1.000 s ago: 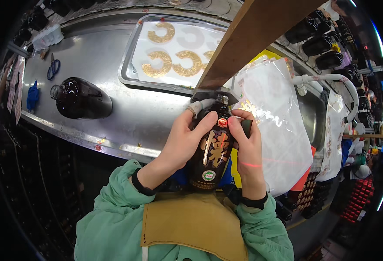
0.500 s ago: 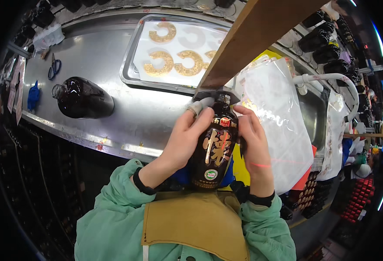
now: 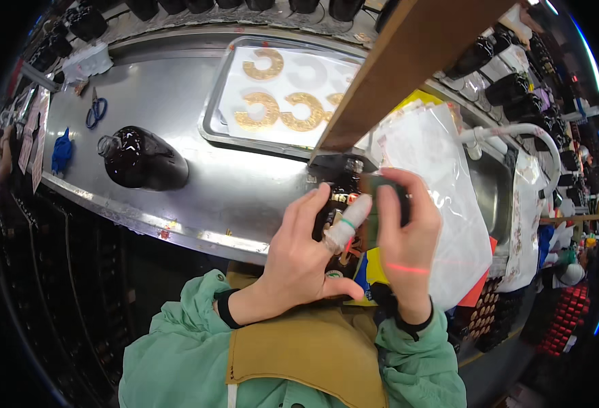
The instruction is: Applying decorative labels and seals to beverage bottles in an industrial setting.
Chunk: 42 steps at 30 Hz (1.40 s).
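A dark glass bottle (image 3: 347,178) with gold and red markings lies tilted in front of me, its neck toward the wooden post. Spread across its label side is my left hand (image 3: 306,258), thumb and fingers apart; a white cover with a green band wraps one finger. My right hand (image 3: 411,224) is closed at the bottle's right side around a dark green, flat-looking piece (image 3: 373,228), blurred and partly hidden by the fingers. Farther left, a second, plain dark bottle (image 3: 146,160) lies on the metal bench (image 3: 231,183).
A metal tray (image 3: 211,126) holds gold C-shaped labels on a white sheet. Blue-handled scissors (image 3: 96,112) and a blue object (image 3: 62,151) lie left. The wooden post (image 3: 394,75) slants across. White sheets (image 3: 442,204) and a sink (image 3: 496,183) with a pale faucet (image 3: 517,129) are right.
My left hand has moved down from the bottle's neck onto its front. My right hand has come off the upper side and now grips a dark green piece. The view has shifted slightly.
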Tool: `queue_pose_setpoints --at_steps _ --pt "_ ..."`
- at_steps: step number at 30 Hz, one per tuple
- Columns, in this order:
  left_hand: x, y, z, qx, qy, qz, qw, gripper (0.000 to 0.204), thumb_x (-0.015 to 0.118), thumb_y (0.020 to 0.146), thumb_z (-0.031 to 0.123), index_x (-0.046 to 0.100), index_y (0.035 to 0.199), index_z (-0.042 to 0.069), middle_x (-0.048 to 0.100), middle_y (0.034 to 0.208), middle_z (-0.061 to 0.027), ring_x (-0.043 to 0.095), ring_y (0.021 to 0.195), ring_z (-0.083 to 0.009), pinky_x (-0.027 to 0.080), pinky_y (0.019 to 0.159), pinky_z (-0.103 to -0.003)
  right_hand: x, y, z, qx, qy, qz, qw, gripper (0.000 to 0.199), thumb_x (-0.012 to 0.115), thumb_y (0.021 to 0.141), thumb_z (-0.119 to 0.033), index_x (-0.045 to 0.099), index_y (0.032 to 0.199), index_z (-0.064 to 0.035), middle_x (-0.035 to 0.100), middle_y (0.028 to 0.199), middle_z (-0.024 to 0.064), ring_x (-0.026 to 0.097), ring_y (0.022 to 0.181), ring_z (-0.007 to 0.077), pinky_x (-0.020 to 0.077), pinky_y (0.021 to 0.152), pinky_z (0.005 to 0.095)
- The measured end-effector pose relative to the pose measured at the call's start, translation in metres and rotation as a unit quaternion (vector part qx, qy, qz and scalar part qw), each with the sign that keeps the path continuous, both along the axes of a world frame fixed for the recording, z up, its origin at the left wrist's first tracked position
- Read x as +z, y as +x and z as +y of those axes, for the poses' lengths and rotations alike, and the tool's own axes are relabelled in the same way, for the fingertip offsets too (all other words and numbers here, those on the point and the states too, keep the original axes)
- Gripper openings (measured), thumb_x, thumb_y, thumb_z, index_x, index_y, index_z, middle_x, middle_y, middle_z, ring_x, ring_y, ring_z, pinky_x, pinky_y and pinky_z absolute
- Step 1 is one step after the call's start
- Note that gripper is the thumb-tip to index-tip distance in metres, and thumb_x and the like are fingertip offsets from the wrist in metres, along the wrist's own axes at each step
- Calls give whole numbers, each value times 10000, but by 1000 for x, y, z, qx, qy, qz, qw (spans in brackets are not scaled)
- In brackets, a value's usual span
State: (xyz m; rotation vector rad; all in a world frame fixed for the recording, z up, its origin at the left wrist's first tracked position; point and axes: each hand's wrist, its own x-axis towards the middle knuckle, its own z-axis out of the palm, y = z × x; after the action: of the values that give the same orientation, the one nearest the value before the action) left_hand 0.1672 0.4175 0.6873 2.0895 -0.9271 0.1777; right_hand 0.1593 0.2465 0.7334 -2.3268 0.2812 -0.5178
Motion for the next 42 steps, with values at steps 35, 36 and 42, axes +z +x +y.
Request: queue_pose_setpoints --at_steps 35,36,42 --pt "-155 -78 264 352 -352 236 835 164 552 971 146 559 1103 49 548 892 -59 538 754 -132 463 717 -292 -47 -15 36 61 -43 -110 991 298 561 996 -133 538 1242 33 603 1169 168 584 1069 235 455 953 318" --pt "-180 -76 284 399 -385 245 795 166 544 975 150 563 1094 36 557 881 -68 536 748 -134 465 718 -294 -41 -24 53 71 -56 -89 992 314 602 972 -110 524 1239 35 607 1139 200 596 1028 251 471 929 319" --pt "-310 -25 379 584 -410 252 654 392 549 971 262 524 1253 -10 623 1182 -224 603 1107 -335 446 950 -382 -50 -27 213 209 -45 33 976 284 475 981 -270 519 1123 -29 440 962 12 394 818 101 363 744 239"
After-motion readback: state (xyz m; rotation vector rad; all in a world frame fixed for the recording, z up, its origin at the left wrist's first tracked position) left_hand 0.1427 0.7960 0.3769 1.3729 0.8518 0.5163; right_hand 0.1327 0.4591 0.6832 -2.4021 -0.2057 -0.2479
